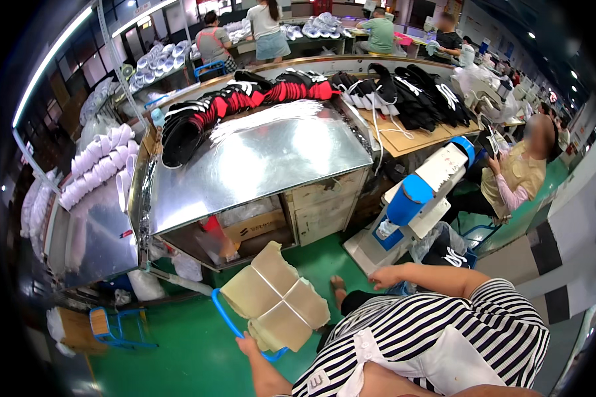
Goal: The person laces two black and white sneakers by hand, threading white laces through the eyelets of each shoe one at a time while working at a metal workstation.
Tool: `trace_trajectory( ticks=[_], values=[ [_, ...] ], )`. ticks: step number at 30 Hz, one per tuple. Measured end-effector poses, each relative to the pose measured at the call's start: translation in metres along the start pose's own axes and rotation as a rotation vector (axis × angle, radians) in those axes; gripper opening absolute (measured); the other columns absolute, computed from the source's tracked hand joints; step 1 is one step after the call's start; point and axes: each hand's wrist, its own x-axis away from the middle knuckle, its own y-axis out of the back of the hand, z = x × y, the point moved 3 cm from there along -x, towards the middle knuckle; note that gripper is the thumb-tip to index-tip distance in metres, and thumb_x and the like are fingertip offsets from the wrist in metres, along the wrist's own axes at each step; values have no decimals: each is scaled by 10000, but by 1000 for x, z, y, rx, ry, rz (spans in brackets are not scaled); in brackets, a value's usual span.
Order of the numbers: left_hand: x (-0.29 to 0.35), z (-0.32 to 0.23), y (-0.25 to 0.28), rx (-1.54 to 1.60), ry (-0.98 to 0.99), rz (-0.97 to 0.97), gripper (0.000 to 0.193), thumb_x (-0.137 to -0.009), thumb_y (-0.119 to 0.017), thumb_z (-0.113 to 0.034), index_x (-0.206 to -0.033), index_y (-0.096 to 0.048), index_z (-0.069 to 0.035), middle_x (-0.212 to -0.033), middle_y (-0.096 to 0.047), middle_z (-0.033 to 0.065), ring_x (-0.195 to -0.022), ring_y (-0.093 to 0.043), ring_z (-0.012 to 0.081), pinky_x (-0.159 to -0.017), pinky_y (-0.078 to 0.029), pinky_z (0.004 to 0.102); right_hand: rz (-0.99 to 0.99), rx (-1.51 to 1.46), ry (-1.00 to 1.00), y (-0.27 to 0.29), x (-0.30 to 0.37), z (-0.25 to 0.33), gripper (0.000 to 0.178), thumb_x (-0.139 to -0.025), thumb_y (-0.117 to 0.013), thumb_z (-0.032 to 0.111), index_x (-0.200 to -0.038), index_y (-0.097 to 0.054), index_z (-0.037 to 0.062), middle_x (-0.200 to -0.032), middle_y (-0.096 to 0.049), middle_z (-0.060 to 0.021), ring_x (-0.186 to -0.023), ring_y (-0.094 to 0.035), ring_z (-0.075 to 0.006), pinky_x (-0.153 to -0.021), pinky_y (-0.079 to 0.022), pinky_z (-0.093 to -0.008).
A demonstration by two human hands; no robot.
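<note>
My left hand (247, 344) is closed round the blue tubular rail (226, 316) of a chair. Torn tan cardboard (275, 291) covers that chair, crossed by pale strips. My right hand (383, 276) hangs in the air with nothing in it, fingers loosely apart and pointing left. Nearest to it is the base of a blue and white machine (407, 198). A clear plastic bag and black pieces with white laces (453, 257) lie beside my right forearm.
A metal-topped bench (265, 169) ahead carries a row of black and red shoe pieces (225, 102) and a bundle of white laces (271, 119). Black shoe pieces (417, 96) lie farther right. A seated co-worker (523, 165) is at the right. A small blue-framed stool (116, 324) stands left.
</note>
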Motion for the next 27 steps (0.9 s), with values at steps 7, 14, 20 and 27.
trace_trajectory(
  ticks=[7,14,20,27],
  values=[
    [-5,22,-7,133,-39,-117,347,-929,-639,-320,-978,-534,8,-636,-578,98,-477,-526,201,-445,-412,364,-35,90,219,211,-51,30,459,-884,-655,339,-1223,-588,37,-1066,-679,-195,-980,-651,-357,-855,-510,-432],
    [73,3,-32,455,325,-280,260,-976,-579,-278,-956,-483,-37,-580,-506,68,-459,-489,175,-425,-411,317,-221,-154,72,323,-79,-44,377,-913,-632,261,-1189,-580,10,-1114,-665,-176,-1025,-638,-326,-901,-494,-392],
    [96,14,-58,762,608,-263,254,-985,-550,-271,-998,-477,-28,-615,-544,102,-504,-532,224,-476,-461,353,-93,-542,-170,287,-111,-115,471,-888,-672,193,-1271,-497,-18,-1103,-650,-174,-971,-647,-246,-798,-527,-346],
    [90,-23,-55,-443,367,307,249,-881,-609,-223,-1077,-568,-76,-869,-654,173,-794,-621,379,-708,-512,450,-249,-937,-264,264,-125,-152,563,-869,-699,144,-1329,-413,-9,-1269,-503,-163,-930,-630,-198,-718,-547,-326]
  ],
)
